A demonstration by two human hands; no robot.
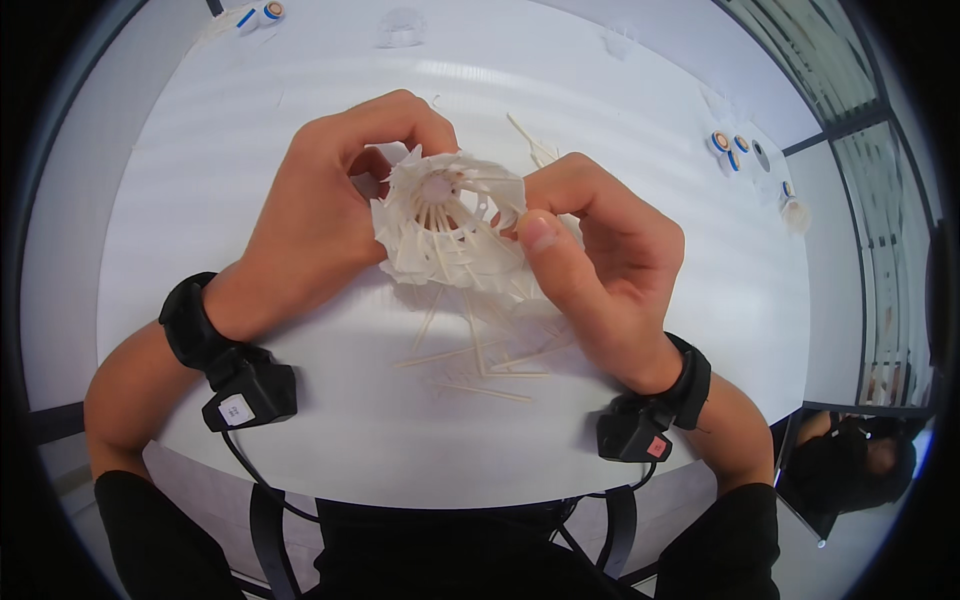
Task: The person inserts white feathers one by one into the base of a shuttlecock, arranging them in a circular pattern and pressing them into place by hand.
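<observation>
A white round craft of torn or crumpled paper sits between my hands above the table. Thin pale sticks fan out inside it like spokes from a small round hub. My left hand grips its left side, the fingers curled behind it and partly hidden. On the opposite rim, my right hand pinches the paper between thumb and fingers. Several loose thin sticks lie scattered on the white table just below the craft. Another stick lies beyond it, near my right fingers.
Small blue-and-white round containers stand at the table's right side, with another at the far left. A clear round dish sits at the back. Black wrist devices with cables are on both my arms. Another person is at lower right.
</observation>
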